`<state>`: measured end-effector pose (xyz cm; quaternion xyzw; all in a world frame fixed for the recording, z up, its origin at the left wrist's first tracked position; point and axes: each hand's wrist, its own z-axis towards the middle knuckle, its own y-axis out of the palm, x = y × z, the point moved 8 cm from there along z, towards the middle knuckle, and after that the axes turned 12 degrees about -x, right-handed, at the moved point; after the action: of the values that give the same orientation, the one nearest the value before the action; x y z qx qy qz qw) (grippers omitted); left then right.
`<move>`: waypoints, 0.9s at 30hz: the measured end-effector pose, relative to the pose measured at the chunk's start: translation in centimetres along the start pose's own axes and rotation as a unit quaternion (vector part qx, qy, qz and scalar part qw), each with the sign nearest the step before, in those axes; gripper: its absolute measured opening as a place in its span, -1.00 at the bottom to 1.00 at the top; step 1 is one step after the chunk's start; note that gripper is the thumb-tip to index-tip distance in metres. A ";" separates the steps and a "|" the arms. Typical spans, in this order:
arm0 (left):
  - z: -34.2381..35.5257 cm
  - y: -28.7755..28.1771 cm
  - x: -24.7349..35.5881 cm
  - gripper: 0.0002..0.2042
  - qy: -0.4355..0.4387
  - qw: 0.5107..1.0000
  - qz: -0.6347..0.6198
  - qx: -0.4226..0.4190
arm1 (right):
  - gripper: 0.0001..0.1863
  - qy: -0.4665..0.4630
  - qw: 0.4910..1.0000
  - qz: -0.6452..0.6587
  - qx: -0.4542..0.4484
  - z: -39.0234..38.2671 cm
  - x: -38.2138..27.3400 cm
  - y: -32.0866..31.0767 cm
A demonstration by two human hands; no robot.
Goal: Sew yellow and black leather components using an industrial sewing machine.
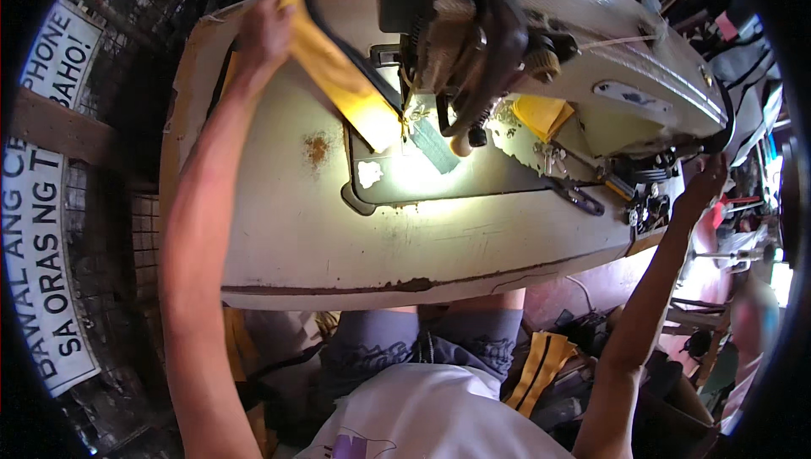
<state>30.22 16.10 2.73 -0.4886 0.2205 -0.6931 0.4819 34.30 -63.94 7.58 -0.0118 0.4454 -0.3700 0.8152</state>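
My left hand (pixel 267 28) grips the raised far end of a long yellow strip with a black band (pixel 342 79); the strip slopes down to the lit needle area of the sewing machine (pixel 456 53). A greenish-grey piece (pixel 435 146) lies just right of the needle on the dark bed plate. My right hand (pixel 708 180) is closed at the machine's right end, by the edge of the handwheel; what it holds, if anything, is too hidden to name. Folded yellow pieces (pixel 541 115) sit under the machine arm.
The worn table (pixel 279 231) carries scissors (pixel 574 197) and small metal parts (pixel 655 201) at the right. Signboards (pixel 51 273) and wire mesh stand at the left. Yellow-and-black strips (pixel 536 374) and other material lie below the table, beside my legs. Clutter fills the right background.
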 end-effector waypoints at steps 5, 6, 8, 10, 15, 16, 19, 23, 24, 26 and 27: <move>-14.4 -9.4 4.2 -0.49 -0.168 0.964 -0.205 0.037 | -0.54 -0.046 0.961 0.213 -0.169 -16.8 -14.9 8.0; -16.8 -10.1 4.6 -0.45 -0.189 0.963 -0.187 0.040 | -0.47 -0.176 0.925 -0.095 -0.323 -20.8 -22.0 11.4; -20.0 -10.2 4.8 -0.39 -0.217 0.967 -0.126 0.040 | -0.69 -0.336 0.848 0.022 -0.409 -25.6 -28.3 17.0; -21.0 -9.7 5.5 -0.37 -0.257 0.966 -0.011 -0.002 | -0.69 -0.327 0.833 0.040 -0.445 -28.0 -29.7 20.0; -19.7 -9.3 8.2 -0.35 -0.233 0.957 0.170 0.011 | -0.58 -0.306 0.817 -0.004 -0.489 -30.2 -29.7 23.1; -18.8 -9.6 10.9 -0.32 -0.176 0.943 0.281 0.039 | -0.57 -0.300 0.815 -0.014 -0.496 -30.2 -29.7 23.0; -17.0 -5.9 15.2 -0.44 0.027 0.979 0.202 -0.002 | -0.58 -0.303 0.813 -0.006 -0.498 -30.3 -30.0 23.2; -16.7 0.2 20.8 -0.62 0.241 0.949 0.081 -0.187 | -0.60 -0.298 0.813 0.008 -0.500 -30.4 -30.1 23.1; -16.9 1.2 20.9 -0.66 0.256 0.940 0.076 -0.211 | -0.60 -0.298 0.817 0.012 -0.493 -30.3 -30.2 22.9; -17.0 2.2 20.9 -0.69 0.247 0.928 0.053 -0.275 | -0.60 -0.290 0.824 0.010 -0.486 -30.3 -30.1 22.8; -17.2 2.4 20.9 -0.69 0.248 0.927 0.050 -0.278 | -0.60 -0.290 0.826 0.001 -0.484 -30.2 -30.0 22.7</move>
<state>14.82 -6.29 3.23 -0.4043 0.5410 -0.6778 0.2906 15.68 -19.67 3.01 -0.5108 0.3099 -0.0856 0.7973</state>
